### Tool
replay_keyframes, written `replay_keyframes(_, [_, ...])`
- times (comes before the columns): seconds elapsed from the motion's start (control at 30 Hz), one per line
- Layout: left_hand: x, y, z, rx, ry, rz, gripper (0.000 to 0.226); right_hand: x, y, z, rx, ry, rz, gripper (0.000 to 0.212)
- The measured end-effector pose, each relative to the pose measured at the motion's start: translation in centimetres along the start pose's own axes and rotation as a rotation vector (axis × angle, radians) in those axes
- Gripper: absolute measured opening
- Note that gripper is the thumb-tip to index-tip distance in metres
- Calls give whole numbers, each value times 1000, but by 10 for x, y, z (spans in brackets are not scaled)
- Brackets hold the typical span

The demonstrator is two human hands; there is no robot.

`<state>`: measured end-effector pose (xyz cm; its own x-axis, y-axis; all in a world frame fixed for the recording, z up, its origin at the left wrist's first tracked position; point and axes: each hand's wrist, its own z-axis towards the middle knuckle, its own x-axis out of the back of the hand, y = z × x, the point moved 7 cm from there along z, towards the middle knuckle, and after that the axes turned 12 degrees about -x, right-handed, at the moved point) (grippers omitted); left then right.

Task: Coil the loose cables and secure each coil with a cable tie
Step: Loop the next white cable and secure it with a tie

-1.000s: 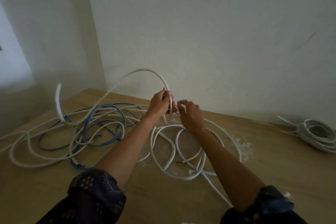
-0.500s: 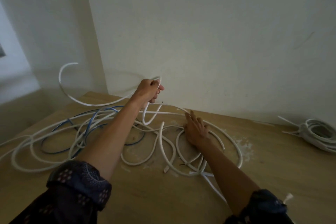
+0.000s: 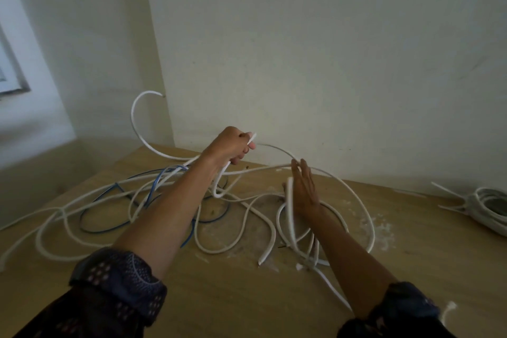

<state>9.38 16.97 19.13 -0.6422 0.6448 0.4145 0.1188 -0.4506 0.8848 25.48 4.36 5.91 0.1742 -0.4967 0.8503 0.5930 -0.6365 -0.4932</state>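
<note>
Our left hand (image 3: 231, 145) grips the white cable (image 3: 142, 134), raised; our right hand (image 3: 303, 191) spread flat among loops; tied coil (image 3: 485, 207) far right.

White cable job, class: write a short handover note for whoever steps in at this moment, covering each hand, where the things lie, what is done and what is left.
Left hand: raised, closed on the white cable, whose end arcs up toward the wall.
Right hand: open, fingers spread, resting against loops of the same cable on the table.
Blue cable: loose, tangled with white cable at left.
Done: one tied coil at the far right.
Left: coil and tie the white cable, then the blue one. No spare tie can be made out.
</note>
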Motion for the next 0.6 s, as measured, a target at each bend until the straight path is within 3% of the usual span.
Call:
replay_keyframes(0.2, [-16,0,-3,37,-17,-117,42,1,-1,5,-76,-15,-86,92])
replay_keyframes(0.33, [7,12,-1,15,59,-345,40,-17,8,12,-90,-262,-98,58])
replay_keyframes(0.43, [27,33,0,-79,163,-496,39,5,2,4,-124,-100,-3,35])
replay_keyframes(0.47, [34,41,0,-116,195,-542,39,19,-3,0,-129,-4,53,30])
replay_keyframes(0.53, [43,56,-4,-166,241,-639,39,45,-16,-9,-116,81,284,43])
replay_keyframes(0.6, [43,68,-10,-206,258,-721,40,60,-35,-22,-133,-88,704,57])
